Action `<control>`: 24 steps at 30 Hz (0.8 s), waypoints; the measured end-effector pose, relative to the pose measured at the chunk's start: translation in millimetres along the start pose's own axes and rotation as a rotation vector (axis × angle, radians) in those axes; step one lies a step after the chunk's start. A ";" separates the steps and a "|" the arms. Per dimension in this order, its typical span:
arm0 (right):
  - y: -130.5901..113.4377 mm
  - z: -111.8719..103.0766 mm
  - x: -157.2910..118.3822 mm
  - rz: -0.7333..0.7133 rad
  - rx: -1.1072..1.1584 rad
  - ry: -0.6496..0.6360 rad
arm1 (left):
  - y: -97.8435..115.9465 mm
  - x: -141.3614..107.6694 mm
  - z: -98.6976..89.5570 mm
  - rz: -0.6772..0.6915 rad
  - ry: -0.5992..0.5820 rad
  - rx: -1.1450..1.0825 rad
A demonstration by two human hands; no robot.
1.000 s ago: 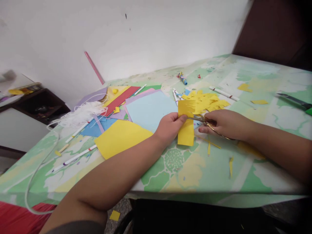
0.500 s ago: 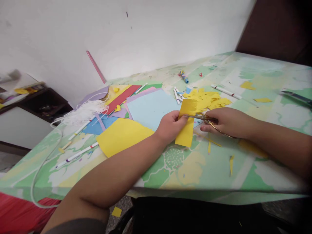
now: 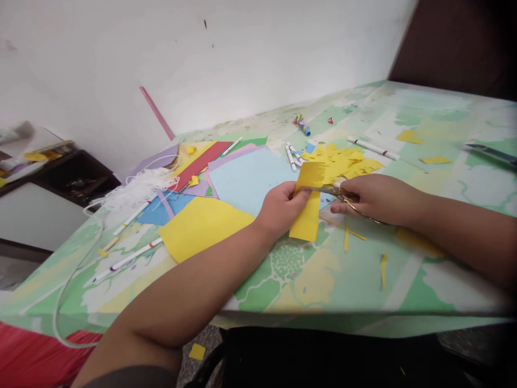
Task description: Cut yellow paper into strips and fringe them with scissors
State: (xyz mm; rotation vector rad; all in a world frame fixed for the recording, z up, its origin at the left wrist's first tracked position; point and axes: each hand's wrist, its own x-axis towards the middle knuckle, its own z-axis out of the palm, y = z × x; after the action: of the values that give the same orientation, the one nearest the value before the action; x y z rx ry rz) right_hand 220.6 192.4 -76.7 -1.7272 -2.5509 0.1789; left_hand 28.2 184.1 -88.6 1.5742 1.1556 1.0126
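Note:
Between the thumb and fingers of my left hand [image 3: 283,207] is a yellow paper strip [image 3: 306,221], held upright above the table, its upper right edge cut into a fringe. My right hand [image 3: 374,199] grips the handles of metal scissors [image 3: 337,193], whose blades lie across the strip near my left thumb. Just behind the strip is a heap of fringed yellow paper [image 3: 343,161]. Thin yellow offcuts [image 3: 346,240] lie below the scissors. A light blue sheet [image 3: 250,175] and a larger yellow sheet [image 3: 202,226] rest left of my left hand.
White string [image 3: 139,188] lies tangled at the left, one loop hanging over the table edge. Several markers, including a capped one [image 3: 374,147], are scattered about. A dark blade-like object [image 3: 490,152] is at the far right. A yellow scrap [image 3: 197,351] is on the floor.
The scissor blades appear slightly more closed across the strip, and the right hand's fingers have drawn in a little. The whole view has shifted slightly; both hands keep their hold.

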 end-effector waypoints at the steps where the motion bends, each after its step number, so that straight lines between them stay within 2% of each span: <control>1: 0.0 -0.2 -0.2 0.000 -0.002 0.000 | -0.1 -0.1 0.0 0.002 0.001 -0.001; 5: 1.1 0.4 -0.1 -0.002 -0.015 0.012 | -1.3 -0.5 0.2 -0.008 0.006 -0.039; 15: 6.2 2.7 2.9 -0.019 -0.025 0.019 | -5.0 4.3 -1.5 -0.117 -0.073 -0.347; 24: 4.7 1.2 -0.1 -0.014 0.006 0.000 | -2.2 2.8 -2.0 -0.116 -0.010 -0.264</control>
State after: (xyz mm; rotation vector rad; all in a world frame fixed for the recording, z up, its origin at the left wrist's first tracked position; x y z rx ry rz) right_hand 224.8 194.0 -78.5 -1.7064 -2.5588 0.1857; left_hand 26.4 187.5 -89.9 1.2885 1.0473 1.0329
